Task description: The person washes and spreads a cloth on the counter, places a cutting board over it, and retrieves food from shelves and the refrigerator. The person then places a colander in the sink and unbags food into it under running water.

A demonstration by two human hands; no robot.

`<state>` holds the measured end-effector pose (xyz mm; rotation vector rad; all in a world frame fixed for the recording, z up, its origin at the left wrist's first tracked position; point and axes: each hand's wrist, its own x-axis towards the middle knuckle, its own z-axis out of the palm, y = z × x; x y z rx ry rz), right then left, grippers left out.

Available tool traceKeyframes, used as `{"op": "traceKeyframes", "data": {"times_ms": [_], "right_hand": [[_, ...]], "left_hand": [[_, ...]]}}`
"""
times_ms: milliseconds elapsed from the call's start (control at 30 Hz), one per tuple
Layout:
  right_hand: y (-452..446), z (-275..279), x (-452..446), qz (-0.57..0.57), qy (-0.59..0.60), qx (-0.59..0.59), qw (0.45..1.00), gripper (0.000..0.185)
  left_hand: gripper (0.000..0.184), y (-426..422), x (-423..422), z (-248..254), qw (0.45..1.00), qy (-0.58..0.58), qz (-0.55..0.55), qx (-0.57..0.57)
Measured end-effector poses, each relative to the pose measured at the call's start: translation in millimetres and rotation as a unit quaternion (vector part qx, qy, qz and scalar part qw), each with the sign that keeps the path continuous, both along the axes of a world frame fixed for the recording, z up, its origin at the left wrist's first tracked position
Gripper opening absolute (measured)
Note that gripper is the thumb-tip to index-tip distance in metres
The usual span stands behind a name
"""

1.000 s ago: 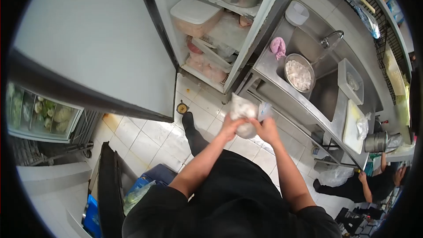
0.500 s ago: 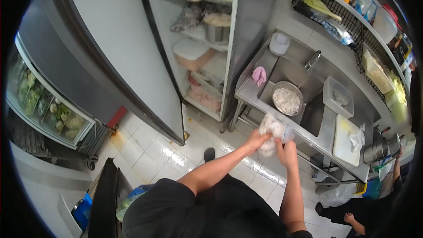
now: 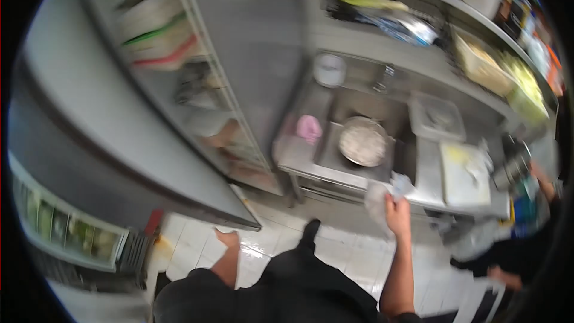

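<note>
My right hand (image 3: 397, 212) is closed around the gathered top of a clear plastic bag (image 3: 376, 199) with whitish contents. The bag hangs beside the front edge of the sink, blurred by motion. On the other side, my left hand (image 3: 227, 238) is away from the bag, low and near the bottom edge of the open fridge door (image 3: 179, 161). Its fingers look stretched out and hold nothing. In the steel sink (image 3: 353, 104) stands a round metal bowl (image 3: 363, 142) full of pale pieces.
A pink cloth (image 3: 309, 128) and white tub (image 3: 329, 70) sit left of the basin. Right of it are a clear plastic container (image 3: 436, 117) and a white cutting board (image 3: 463, 173). Another person's hand (image 3: 541, 179) is by metal pots (image 3: 513, 164). Shelves run above.
My left hand has let go of the bag and moved left toward the fridge door. The bag now hangs from my right hand alone. The view has turned left.
</note>
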<state>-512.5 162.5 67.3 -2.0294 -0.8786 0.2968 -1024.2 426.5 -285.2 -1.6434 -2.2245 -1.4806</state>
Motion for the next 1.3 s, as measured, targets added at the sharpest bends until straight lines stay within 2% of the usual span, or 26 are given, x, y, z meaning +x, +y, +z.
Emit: {"op": "traceKeyframes", "data": {"times_ms": [33,67,100,133,200,233,267,300,333,400,467,533,567,633,667,733,767,833,900,967,1000,1067,1100,1167,1267,1300], "right_hand": [[1,-5,8,-0.008,0.008,0.006,1.0,0.025],[6,-10,17,-0.012,0.013,0.015,1.0,0.026],[10,-17,24,-0.019,0.016,0.008,1.0,0.027],[15,-16,27,-0.014,0.021,0.006,1.0,0.028],[32,-18,42,-0.019,0.033,0.007,0.999,0.028],[39,-20,46,-0.007,0.048,0.01,0.999,0.028],[48,-21,49,-0.016,0.052,0.003,0.999,0.028],[58,-21,53,-0.008,0.065,-0.014,0.998,0.028],[68,-21,60,0.001,0.077,-0.028,0.997,0.028],[85,-53,74,0.001,0.026,-0.031,0.999,0.026],[105,-54,82,0.081,-0.074,-0.005,0.994,0.025],[125,-33,80,0.055,0.052,0.029,0.997,0.028],[134,-25,83,0.064,0.056,0.017,0.996,0.028],[153,-26,97,0.097,0.019,0.026,0.995,0.031],[162,-33,104,0.122,-0.021,0.042,0.991,0.032],[174,-25,115,0.074,-0.018,0.068,0.995,0.031],[179,-26,126,0.069,-0.021,0.067,0.995,0.031],[186,-31,142,0.093,-0.097,0.179,0.975,0.029],[183,-28,166,0.103,-0.066,0.168,0.978,0.028],[192,-45,201,0.116,-0.007,0.128,0.985,0.029],[190,-47,210,0.125,0.003,0.134,0.983,0.029],[175,-50,232,0.056,-0.055,0.039,0.996,0.041],[169,-56,239,0.06,-0.047,0.041,0.996,0.041],[160,-74,243,0.018,-0.069,-0.044,0.996,0.052],[181,-155,248,-0.006,-0.068,-0.007,0.998,0.051],[187,-158,251,-0.006,-0.062,-0.006,0.998,0.051]], "left_hand": [[0.055,18,6,5,0.999,0.003,-0.048,-0.021],[0.048,38,20,15,0.967,-0.212,-0.043,-0.132],[0.049,45,35,26,0.88,-0.406,-0.012,-0.246],[0.049,32,42,44,0.878,-0.397,-0.023,-0.267],[0.056,28,73,68,0.901,-0.278,-0.129,-0.307],[0.057,35,92,70,0.895,-0.273,-0.147,-0.321],[0.045,36,130,81,0.921,-0.261,-0.143,-0.252],[0.036,48,159,112,0.838,-0.325,-0.16,-0.409],[0.028,61,188,150,0.725,-0.377,-0.171,-0.55],[0.022,66,265,215,0.649,-0.277,-0.402,-0.583],[0.028,66,328,219,0.63,-0.179,-0.632,-0.414],[0.029,37,407,311,0.674,-0.051,-0.719,-0.163],[0.029,40,433,313,0.665,-0.051,-0.728,-0.16],[0.039,42,489,303,0.648,0.112,-0.752,0.039],[0.039,44,508,285,0.637,0.109,-0.762,0.045],[0.045,59,538,249,0.637,0.108,-0.763,-0.023],[0.043,59,550,251,0.664,0.097,-0.741,-0.025],[0.036,60,581,262,0.677,0.087,-0.73,-0.046],[0.029,52,608,276,0.697,0.081,-0.708,-0.074],[0.022,45,633,287,0.713,-0.065,-0.664,-0.216],[0.022,50,638,278,0.722,-0.056,-0.655,-0.218],[0.017,65,653,253,0.702,-0.129,-0.642,-0.28],[0.021,70,656,258,0.719,-0.048,-0.625,-0.301],[0.023,64,664,258,0.714,-0.054,-0.639,-0.281],[0.024,50,682,270,0.71,-0.012,-0.649,-0.275],[0.023,49,687,266,0.713,0.008,-0.648,-0.269]]}}
